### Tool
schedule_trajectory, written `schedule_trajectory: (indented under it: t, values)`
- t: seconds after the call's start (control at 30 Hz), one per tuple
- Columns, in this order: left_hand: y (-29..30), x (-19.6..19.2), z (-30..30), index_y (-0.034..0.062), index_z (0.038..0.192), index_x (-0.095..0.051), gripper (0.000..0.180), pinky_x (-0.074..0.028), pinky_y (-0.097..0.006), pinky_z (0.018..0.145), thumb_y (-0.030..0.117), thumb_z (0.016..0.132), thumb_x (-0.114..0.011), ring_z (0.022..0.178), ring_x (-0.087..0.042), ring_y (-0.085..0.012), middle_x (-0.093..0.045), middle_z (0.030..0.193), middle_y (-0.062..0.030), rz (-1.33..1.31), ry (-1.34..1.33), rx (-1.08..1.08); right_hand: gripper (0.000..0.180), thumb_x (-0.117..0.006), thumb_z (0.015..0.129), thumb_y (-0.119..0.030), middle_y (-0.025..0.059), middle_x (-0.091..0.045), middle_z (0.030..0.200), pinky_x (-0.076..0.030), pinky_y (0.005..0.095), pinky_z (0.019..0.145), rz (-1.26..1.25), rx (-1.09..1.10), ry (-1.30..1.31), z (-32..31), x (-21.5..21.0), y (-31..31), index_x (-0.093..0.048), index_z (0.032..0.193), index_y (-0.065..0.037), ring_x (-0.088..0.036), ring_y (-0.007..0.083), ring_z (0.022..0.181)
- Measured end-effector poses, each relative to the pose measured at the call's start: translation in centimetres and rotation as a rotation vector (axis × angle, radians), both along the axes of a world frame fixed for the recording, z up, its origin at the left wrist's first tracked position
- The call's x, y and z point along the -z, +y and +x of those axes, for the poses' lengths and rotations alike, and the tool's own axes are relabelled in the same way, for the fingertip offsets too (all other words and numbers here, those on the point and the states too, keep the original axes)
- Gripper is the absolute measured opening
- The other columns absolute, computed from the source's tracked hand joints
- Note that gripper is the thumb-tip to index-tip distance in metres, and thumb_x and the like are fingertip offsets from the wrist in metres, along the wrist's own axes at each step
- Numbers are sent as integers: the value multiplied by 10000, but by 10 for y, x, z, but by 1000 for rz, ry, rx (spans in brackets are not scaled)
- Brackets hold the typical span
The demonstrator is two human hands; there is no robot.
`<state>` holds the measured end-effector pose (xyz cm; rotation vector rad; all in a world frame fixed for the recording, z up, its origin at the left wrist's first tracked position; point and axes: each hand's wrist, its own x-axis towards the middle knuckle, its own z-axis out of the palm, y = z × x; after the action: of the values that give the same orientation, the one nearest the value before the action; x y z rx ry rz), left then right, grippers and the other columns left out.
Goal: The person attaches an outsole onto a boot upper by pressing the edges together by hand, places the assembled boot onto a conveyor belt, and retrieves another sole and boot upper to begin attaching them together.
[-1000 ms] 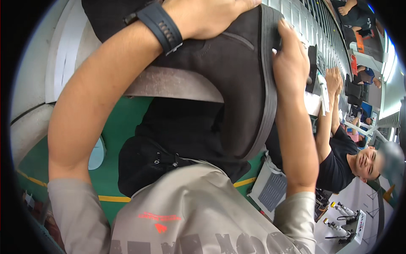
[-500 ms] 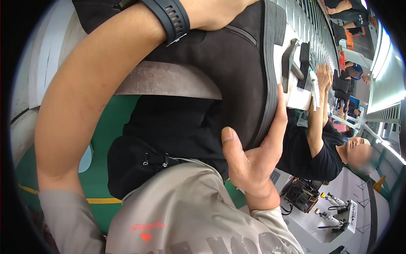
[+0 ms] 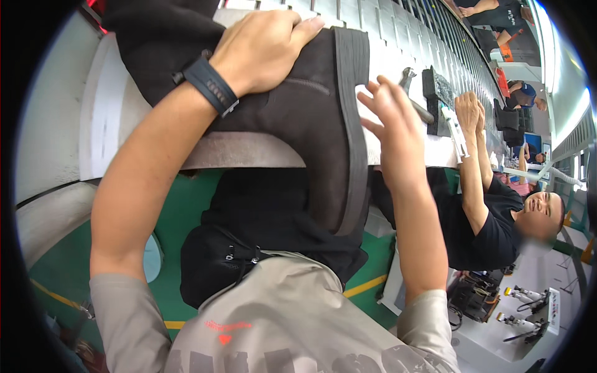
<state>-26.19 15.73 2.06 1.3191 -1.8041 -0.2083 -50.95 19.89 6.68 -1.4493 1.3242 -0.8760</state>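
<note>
A dark brown boot (image 3: 323, 137) with a side zipper lies on its side over the rounded edge of the bench (image 3: 236, 151), toe toward me and sole facing right. My left hand (image 3: 264, 50), with a black watch on its wrist, is closed over the boot near the zipper; the undersides of its fingers are hidden. Just right of the heel and sole, my right hand (image 3: 395, 121) is raised with fingers apart, slightly blurred and holding nothing. Beside it lies a hammer (image 3: 424, 113), partly covered by that hand.
A black block (image 3: 437, 90) and a white tube-like tool (image 3: 456, 133) lie beyond the hammer. A co-worker's hands (image 3: 469, 112) rest close by on the right. Slatted metal rollers (image 3: 429, 37) run along the far side. A pale blue round thing (image 3: 152, 258) stands on the green floor.
My right hand has let go of the boot's toe and moved up beside the sole toward the hammer. The boot and my left hand appear further left and lower.
</note>
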Motion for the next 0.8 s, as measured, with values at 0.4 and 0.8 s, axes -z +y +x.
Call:
schedule_trajectory:
  t: [0.4, 0.8]
  values:
    - [55, -186, 2, -12, 987, -747, 274, -508, -296, 757, 218, 1081, -634, 821, -671, -201, -715, 907, -111, -707, -24, 165, 1032, -916, 819, -444, 280, -591, 1389, -486, 459, 1117, -1201, -241, -255, 22, -79, -8, -345, 1515, 60, -616, 345, 1297]
    - [78, -167, -60, 21, 836, -664, 265, -532, -489, 840, 255, 927, -749, 763, -590, -290, -624, 763, -73, -694, -249, 269, 1019, -1008, 705, -297, 326, -604, 1391, -532, 484, 1071, -1087, -150, 64, -42, -46, 62, -459, 1462, 108, -641, 414, 1273]
